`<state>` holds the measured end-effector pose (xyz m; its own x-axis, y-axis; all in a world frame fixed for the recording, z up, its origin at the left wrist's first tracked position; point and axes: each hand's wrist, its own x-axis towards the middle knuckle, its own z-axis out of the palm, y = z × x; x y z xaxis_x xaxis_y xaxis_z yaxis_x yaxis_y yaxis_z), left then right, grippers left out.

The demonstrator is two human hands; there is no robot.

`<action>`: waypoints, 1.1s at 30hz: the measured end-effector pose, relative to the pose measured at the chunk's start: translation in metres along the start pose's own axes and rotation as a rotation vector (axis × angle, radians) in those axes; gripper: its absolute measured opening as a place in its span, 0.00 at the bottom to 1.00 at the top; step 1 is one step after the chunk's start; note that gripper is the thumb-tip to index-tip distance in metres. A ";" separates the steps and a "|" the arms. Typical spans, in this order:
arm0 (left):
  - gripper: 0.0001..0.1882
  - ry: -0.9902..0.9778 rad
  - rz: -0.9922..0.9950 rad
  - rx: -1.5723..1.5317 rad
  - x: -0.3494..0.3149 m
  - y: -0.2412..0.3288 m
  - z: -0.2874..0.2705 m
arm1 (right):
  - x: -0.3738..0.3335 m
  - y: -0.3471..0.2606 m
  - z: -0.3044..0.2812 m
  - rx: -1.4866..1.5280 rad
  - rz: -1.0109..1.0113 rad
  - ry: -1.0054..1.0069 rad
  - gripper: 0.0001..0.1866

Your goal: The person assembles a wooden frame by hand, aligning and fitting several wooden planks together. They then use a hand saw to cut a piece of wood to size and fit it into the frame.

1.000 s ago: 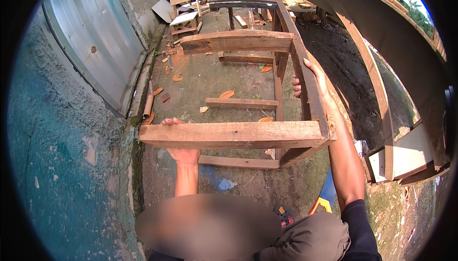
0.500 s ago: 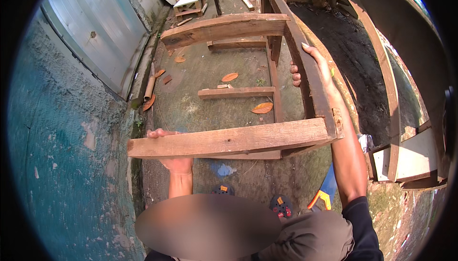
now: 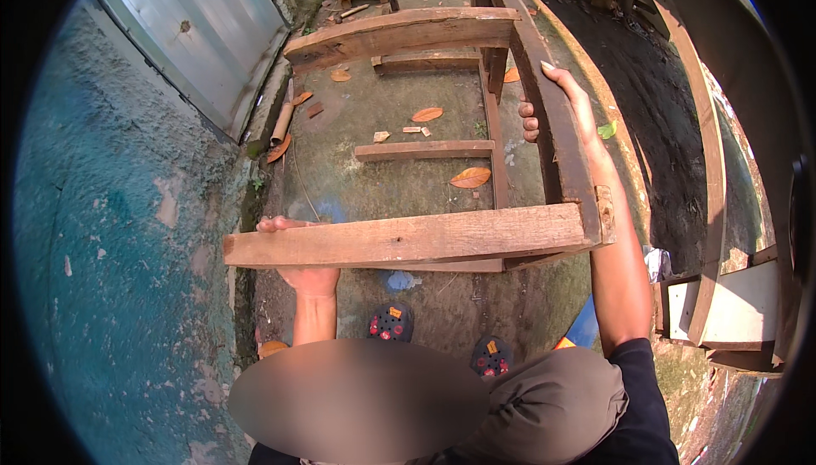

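A wooden frame of brown beams stretches out in front of me, its near crossbar lying across the view. My left hand grips that crossbar close to its left end, fingers curled over the top and the palm below. On the right, my right hand wraps round the long dark side beam, thumb on top and fingertips showing on its inner side. A farther crossbar joins the same side beam. Below it, lower rails show through the frame.
A blue wall and a metal door stand at the left. Dry leaves and wood scraps lie on the concrete. More timber framing rises at the right. A handsaw lies beside my right arm, partly hidden.
My view has shifted, so more ground near my shoes shows and the handsaw is more hidden. Both hands keep their hold on the frame, which sits slightly higher in the picture.
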<state>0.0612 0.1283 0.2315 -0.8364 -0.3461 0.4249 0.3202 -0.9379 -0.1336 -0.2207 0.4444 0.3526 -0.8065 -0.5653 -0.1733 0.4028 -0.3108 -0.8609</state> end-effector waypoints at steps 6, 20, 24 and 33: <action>0.21 -0.032 -0.029 -0.179 0.000 0.003 -0.001 | 0.003 0.007 0.000 -0.024 -0.039 0.039 0.29; 0.27 -0.104 -0.015 -0.404 -0.025 0.010 0.011 | 0.001 0.000 -0.004 -0.118 -0.052 0.007 0.38; 0.29 -0.272 0.028 -0.753 -0.018 0.019 0.008 | -0.001 0.001 0.013 -0.106 -0.033 0.014 0.38; 0.25 0.139 0.095 0.451 -0.032 0.029 0.001 | 0.019 0.005 -0.003 -0.084 0.013 -0.010 0.39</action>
<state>0.0981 0.1119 0.2143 -0.8359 -0.4585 0.3018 0.5333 -0.8086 0.2487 -0.2347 0.4344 0.3436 -0.7969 -0.5767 -0.1798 0.3750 -0.2389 -0.8957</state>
